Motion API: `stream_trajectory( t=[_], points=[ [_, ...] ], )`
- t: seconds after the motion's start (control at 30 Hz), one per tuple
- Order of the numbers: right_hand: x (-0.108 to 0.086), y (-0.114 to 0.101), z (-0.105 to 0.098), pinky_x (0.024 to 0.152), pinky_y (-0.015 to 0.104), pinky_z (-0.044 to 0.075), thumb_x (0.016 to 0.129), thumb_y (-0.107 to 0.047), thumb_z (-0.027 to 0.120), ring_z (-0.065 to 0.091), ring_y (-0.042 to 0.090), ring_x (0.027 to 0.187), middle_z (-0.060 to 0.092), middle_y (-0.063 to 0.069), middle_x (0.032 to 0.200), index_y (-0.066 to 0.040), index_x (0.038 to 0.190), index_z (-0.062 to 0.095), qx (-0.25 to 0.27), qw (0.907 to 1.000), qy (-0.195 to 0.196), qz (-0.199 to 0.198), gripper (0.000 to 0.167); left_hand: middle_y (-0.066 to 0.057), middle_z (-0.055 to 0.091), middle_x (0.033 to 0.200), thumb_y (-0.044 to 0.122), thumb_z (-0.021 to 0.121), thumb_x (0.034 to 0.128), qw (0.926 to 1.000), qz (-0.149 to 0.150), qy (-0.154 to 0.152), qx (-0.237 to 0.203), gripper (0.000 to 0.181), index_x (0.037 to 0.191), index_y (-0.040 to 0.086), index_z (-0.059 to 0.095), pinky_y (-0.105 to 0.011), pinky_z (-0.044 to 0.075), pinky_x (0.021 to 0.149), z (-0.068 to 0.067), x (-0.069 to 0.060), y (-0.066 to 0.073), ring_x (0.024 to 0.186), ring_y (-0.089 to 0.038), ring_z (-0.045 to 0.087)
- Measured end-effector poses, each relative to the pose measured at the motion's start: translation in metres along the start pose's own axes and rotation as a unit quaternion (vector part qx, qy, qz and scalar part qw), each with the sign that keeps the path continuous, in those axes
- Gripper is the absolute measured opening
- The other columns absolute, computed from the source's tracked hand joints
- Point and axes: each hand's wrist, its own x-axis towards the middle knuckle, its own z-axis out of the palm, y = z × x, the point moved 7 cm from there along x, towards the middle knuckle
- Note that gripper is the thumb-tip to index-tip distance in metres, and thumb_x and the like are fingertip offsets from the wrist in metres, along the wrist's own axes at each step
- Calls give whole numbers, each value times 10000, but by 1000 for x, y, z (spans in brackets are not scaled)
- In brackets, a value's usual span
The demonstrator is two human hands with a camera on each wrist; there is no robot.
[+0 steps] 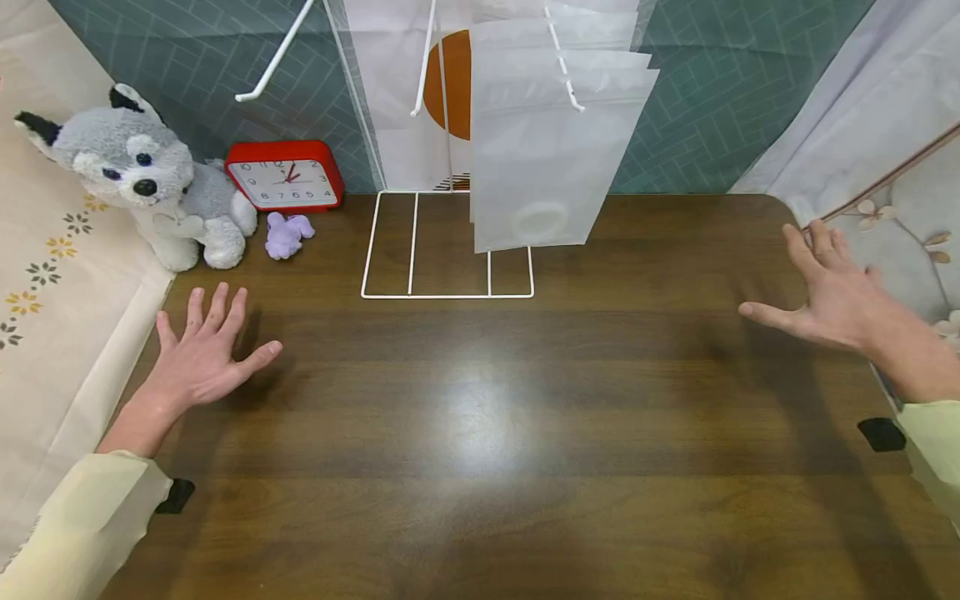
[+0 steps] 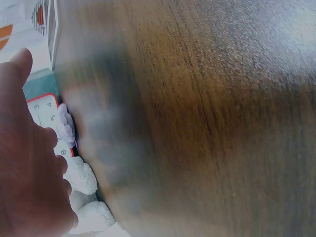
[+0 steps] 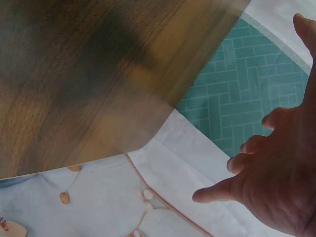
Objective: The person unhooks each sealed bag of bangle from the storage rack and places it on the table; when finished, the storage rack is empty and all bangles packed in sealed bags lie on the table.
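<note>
My left hand (image 1: 201, 358) hovers over the left part of the brown wooden table (image 1: 465, 375), fingers spread and holding nothing. Nearest to it are a purple toy figure (image 1: 285, 236), a grey and white plush husky (image 1: 135, 167) and a red clock (image 1: 288, 175). Spread fingers also show on my right hand (image 1: 836, 292), which holds nothing near the table's right edge. At the middle of the back stands a white wire rack (image 1: 450, 296). Translucent zip bags (image 1: 547, 158) hang from one of its prongs, overlapping each other.
Two more white prongs (image 1: 277, 54) of the rack jut forward at the upper left, with nothing hanging on them. A teal tiled-pattern cloth (image 1: 712, 108) covers the back. Pale floral cloth (image 1: 52, 333) lies along the left side, and white curtain-like fabric (image 1: 922, 192) along the right.
</note>
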Motion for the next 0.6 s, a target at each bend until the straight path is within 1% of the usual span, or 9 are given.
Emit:
stream_trajectory(
  t=[0.1,0.17,0.23,0.27,0.37,0.4,0.43,0.5,0.6],
  points=[
    [-1,2,4,918,869,39,916,-583,607,-235,468,1413,-280,245,1569,-73,1569,-149,37,10000,-8,6,1122,-295,-62,1617,624,444,982,10000,5,-50,-59,976,1583,-8,5,-752,-184,1004,3,-1,0,1445,-477,-197],
    [-1,2,3,920,864,54,915,-584,610,-220,481,1416,-281,243,1569,-78,1570,-149,54,10000,27,-5,1123,-317,-36,1609,597,457,990,9997,65,-34,-225,967,1576,-32,15,-758,-141,1022,2,0,2,1450,-493,-160],
    [0,1,1,931,848,114,912,-574,622,-107,576,1404,-229,275,1580,-76,1577,-130,77,9999,85,-25,1121,-354,28,1591,553,483,1000,9988,190,16,-455,945,1559,-80,60,-750,-56,1059,1,3,5,1455,-520,-71],
    [2,0,0,934,838,151,911,-568,626,-27,622,1387,-181,302,1584,-72,1580,-118,78,9999,104,-44,1116,-370,76,1579,522,506,1003,9979,274,69,-582,923,1550,-102,102,-739,2,1076,0,5,8,1451,-537,-5],
    [5,-6,-2,895,787,303,926,-563,616,278,700,1251,86,389,1559,-71,1592,-74,60,9999,122,-43,1078,-395,245,1521,420,590,996,9946,619,286,-784,832,1496,-154,254,-689,185,1087,-4,14,23,1405,-564,203],
    [7,-10,-2,866,759,356,932,-550,617,404,682,1166,207,396,1527,-50,1596,-34,50,9998,156,-108,1056,-392,292,1502,384,618,990,9934,736,359,-808,795,1478,-157,300,-673,230,1080,-6,18,30,1387,-562,254],
    [9,-14,-2,848,730,393,936,-534,623,481,645,1113,311,395,1481,-29,1597,16,67,9996,198,-193,1029,-379,333,1489,352,644,980,9920,853,424,-823,760,1464,-150,342,-659,266,1072,-6,23,37,1373,-555,294],
    [10,-23,-1,818,680,442,945,-487,639,590,580,1003,466,386,1371,6,1586,115,188,9986,280,-395,964,-357,364,1485,296,674,970,9896,1074,396,-876,715,1460,-132,377,-645,287,1070,-6,35,52,1371,-529,326],
    [11,-37,-1,808,645,476,937,-386,689,671,488,919,552,346,1311,33,1556,227,520,9948,419,-767,879,-321,300,1543,266,675,973,9860,1289,56,-1060,724,1498,-100,336,-636,241,1104,-4,59,73,1422,-491,261]
  ],
)
